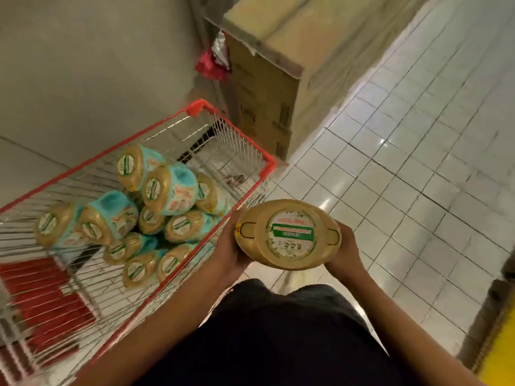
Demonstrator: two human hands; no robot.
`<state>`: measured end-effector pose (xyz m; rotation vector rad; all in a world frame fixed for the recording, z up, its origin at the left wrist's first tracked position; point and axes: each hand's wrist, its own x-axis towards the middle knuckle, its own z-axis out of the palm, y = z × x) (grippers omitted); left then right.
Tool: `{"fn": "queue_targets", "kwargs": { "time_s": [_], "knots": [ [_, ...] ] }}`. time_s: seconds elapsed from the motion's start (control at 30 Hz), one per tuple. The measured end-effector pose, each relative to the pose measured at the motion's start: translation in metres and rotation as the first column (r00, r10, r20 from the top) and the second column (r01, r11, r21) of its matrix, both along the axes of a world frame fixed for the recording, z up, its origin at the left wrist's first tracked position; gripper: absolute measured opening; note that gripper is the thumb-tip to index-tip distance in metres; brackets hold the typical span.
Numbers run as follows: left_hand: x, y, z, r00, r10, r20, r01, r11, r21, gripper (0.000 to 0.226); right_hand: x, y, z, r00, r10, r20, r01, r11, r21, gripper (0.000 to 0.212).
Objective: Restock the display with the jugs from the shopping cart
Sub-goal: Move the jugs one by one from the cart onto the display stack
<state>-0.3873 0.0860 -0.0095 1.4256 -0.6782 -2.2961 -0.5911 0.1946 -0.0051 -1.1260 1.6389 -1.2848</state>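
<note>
Clasping jug [289,235] between two grips, left hand [233,253] and right hand [345,246] curled round its sides

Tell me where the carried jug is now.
Head view, lower centre: the jug is held between the left hand and right hand, just right of the shopping cart.

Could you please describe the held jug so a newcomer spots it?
Find the red-rimmed shopping cart on the left. Beside its right rim, the left hand and right hand grip one jug. Unlike the piled jugs, it is outside the cart.
</note>
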Motion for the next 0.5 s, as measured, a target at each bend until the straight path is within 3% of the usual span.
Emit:
{"fn": "queue_targets", "kwargs": {
  "time_s": [0.23,0.37,0.5],
  "knots": [
    [-0.141,0.003,0.005,0.989,-0.148,-0.001,0.148,0.989,0.001,0.052,-0.131,0.023,0.014,0.996,-0.084,-0.024,0.084,0.996,0.009,0.020],
    [-0.209,-0.013,0.000,0.985,-0.169,0.013,0.169,0.985,0.042,0.060,-0.196,0.015,0.008,0.994,-0.110,-0.010,0.110,0.994,0.008,0.010],
    [-0.276,-0.045,-0.011,0.977,-0.211,0.032,0.209,0.977,0.050,0.064,-0.263,-0.012,0.008,0.994,-0.107,-0.023,0.107,0.994,0.013,0.013]
  ]
}}
